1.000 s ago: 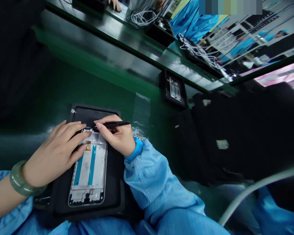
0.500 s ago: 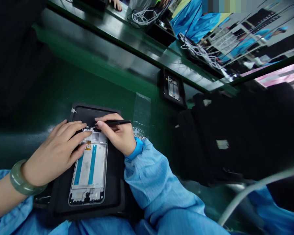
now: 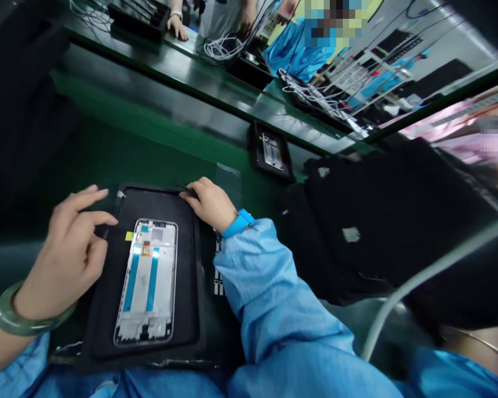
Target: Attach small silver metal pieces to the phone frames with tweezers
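1 left hand (image 3: 64, 251), fingers spread open, hovers just beside our black rubber mat (image 3: 149, 202); our right hand (image 3: 211, 205) curls, pinching a thin black stylus (image 3: 186, 190) at the mat's top edge. On the mat, a metal-rimmed phone frame (image 3: 146, 282) lies with its long axis pointing away from us.

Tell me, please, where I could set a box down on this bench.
The green mat is bare beyond the black pad, bordered by the small tray on the right. It is crowded at the pad's right edge, where the right hand, sleeve and small parts sit.
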Demonstrator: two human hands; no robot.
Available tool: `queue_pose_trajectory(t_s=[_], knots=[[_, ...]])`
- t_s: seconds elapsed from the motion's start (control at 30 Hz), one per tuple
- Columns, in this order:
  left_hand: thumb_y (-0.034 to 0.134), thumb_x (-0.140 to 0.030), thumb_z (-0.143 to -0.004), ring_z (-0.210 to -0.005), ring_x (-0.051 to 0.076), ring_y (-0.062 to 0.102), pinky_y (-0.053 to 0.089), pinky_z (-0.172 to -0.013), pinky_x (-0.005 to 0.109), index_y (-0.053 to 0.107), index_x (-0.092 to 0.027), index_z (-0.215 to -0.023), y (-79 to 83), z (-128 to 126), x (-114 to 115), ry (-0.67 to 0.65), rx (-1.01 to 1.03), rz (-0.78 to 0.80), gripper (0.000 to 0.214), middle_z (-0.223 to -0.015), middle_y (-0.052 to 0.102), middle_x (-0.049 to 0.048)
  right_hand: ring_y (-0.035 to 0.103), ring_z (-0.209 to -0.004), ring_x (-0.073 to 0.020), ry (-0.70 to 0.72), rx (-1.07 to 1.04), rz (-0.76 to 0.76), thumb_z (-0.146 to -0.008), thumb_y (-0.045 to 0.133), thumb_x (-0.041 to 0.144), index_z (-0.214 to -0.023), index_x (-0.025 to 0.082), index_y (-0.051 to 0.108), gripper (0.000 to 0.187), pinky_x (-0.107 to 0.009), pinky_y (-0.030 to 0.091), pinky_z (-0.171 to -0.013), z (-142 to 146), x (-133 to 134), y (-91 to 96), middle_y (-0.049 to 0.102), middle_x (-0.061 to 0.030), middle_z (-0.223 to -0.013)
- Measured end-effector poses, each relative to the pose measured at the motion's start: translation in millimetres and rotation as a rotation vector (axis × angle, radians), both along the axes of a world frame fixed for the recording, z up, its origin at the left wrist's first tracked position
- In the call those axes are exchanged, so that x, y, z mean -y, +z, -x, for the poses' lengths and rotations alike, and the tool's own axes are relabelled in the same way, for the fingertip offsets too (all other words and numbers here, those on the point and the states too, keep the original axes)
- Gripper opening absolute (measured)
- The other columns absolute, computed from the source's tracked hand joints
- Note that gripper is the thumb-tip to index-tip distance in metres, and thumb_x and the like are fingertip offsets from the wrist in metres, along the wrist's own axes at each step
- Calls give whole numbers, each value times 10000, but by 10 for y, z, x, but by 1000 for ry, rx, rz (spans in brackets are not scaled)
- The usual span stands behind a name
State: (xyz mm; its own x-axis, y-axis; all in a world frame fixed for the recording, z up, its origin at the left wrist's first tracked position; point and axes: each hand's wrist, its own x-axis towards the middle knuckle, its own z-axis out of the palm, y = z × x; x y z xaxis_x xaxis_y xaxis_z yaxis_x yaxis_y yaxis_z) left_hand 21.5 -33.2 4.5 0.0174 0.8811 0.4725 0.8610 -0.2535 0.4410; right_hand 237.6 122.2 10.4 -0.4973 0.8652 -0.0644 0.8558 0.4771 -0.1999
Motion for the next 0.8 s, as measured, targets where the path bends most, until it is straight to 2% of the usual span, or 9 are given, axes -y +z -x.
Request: queue_pose_trajectory(t_s=[0.07, 0.13, 0.23, 0.33, 0.43, 0.53, 0.63, 0.7, 0.8], knots=[[471, -121, -818, -1296, 266, 397, 327, -1097, 470, 541, -128, -973, 43, 17, -7, 110, 44, -56, 170, -1261, 484, 167, 596, -998, -240, -133, -7, -71, -917, 462, 388, -1058, 154, 643, 327, -320, 453, -865, -35, -261, 42, 610, -117, -1082], [485, -143, -817, -1274, 257, 429, 322, -1101, 465, 544, -132, -994, 61, 18, -12, 171, 80, -89, 186, -1238, 511, 162, 573, -1063, -262, -385, -29, -126, -913, 463, 396, -1077, 132, 635, 355, -332, 432, -904, -93, -586, 100, 606, -144, -1130], [468, -150, -822, -1258, 243, 450, 343, -1094, 444, 548, -143, -1017, 46, 3, -25, 165, 113, -99, 211, -1214, 538, 147, 569, -1087, -311, -580, -29, -135, -934, 407, 315, -1118, 30, 597, 388, -384, 434, -897, -157, -1061, 160, 596, -236, -1144], [467, -185, -826, -1251, 247, 455, 354, -1087, 434, 562, -148, -1032, -5, 8, -43, 124, 113, -67, 231, -1209, 538, 139, 590, -1064, -318, -639, -52, -98, -925, 428, 290, -1137, -13, 572, 396, -376, 460, -851, -136, -1371, 192, 608, -259, -1125], [471, -262, -835, -1230, 259, 469, 369, -1073, 452, 558, -157, -1077, -60, 32, -60, 132, 101, -7, 278, -1222, 526, 137, 600, -1052, -304, -605, -90, -77, -933, 423, 355, -1109, 24, 596, 413, -369, 467, -843, -36, -1348, 275, 633, -223, -1107], [487, -338, -830, -1246, 289, 443, 420, -1014, 479, 507, -146, -1187, -86, 39, -87, 176, 110, 40, 407, -1252, 512, 162, 614, -1024, -221, -362, -178, -110, -943, 390, 420, -1045, 157, 640, 376, -317, 462, -873, 134, -836, 400, 677, -89, -1047], [510, -401, -802, -1269, 333, 399, 398, -1012, 527, 420, -107, -1307, -80, 33, -127, 224, 138, 25, 592, -1286, 475, 199, 565, -1103, -140, 505, -370, -164, -921, 439, 200, -1074, 201, 632, 245, -252, 434, -936, 345, 43, 422, 651, -20, -1135], [527, -436, -772, -1252, 357, 410, 397, -1005, 547, 384, -98, -1347, -71, 36, -147, 272, 188, 38, 681, -1308, 435, 212, 523, -1160, -101, 919, -379, -132, -934, 424, 190, -1121, 225, 616, 270, -213, 419, -964, 471, 609, 333, 592, 10, -1252], [560, -413, -737, -1220, 362, 445, 414, -983, 549, 398, -115, -1343, -72, 52, -153, 382, 242, 23, 694, -1302, 446, 197, 520, -1169, -98, 930, -386, -147, -966, 370, 222, -1113, 220, 630, 298, -215, 447, -941, 563, 1139, 112, 581, 18, -1284]])
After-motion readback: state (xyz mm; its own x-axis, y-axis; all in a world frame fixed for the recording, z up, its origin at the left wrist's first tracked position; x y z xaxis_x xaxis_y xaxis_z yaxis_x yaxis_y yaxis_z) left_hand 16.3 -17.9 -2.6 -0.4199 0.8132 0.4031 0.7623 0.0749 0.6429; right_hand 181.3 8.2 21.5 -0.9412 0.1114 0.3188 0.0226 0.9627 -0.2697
